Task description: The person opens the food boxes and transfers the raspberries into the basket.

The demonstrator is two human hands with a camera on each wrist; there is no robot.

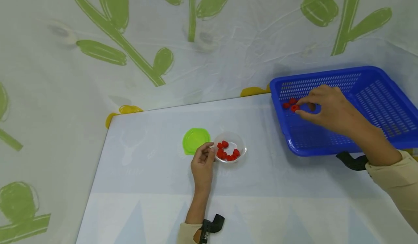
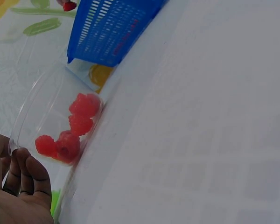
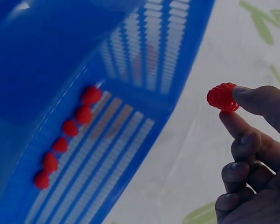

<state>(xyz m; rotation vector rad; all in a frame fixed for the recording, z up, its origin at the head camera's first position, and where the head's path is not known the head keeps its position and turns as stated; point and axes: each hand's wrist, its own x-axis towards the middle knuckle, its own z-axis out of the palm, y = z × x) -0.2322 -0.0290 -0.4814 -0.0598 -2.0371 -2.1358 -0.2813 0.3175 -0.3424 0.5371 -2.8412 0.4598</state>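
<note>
My right hand [image 1: 333, 110] is over the left part of a blue plastic basket [image 1: 320, 142]. Thumb and index finger pinch a red raspberry [image 3: 221, 97], its hollow end showing in the head view. More raspberries [image 3: 70, 128] lie along the basket's bottom edge in the right wrist view, somewhat blurred. My left hand [image 1: 203, 166] holds the rim of a clear round bowl [image 1: 232, 137] at its left side, fingers and thumb on either side of the rim in the left wrist view. Several raspberries [image 2: 67, 144] sit inside that bowl.
A bright green lid [image 1: 195, 139] lies flat on the white table [image 1: 147, 157], just left of the bowl and beside the left hand. Behind the table stands a pale wall covering [image 1: 209, 66] with green leaf patterns. The basket occupies the table's right back corner.
</note>
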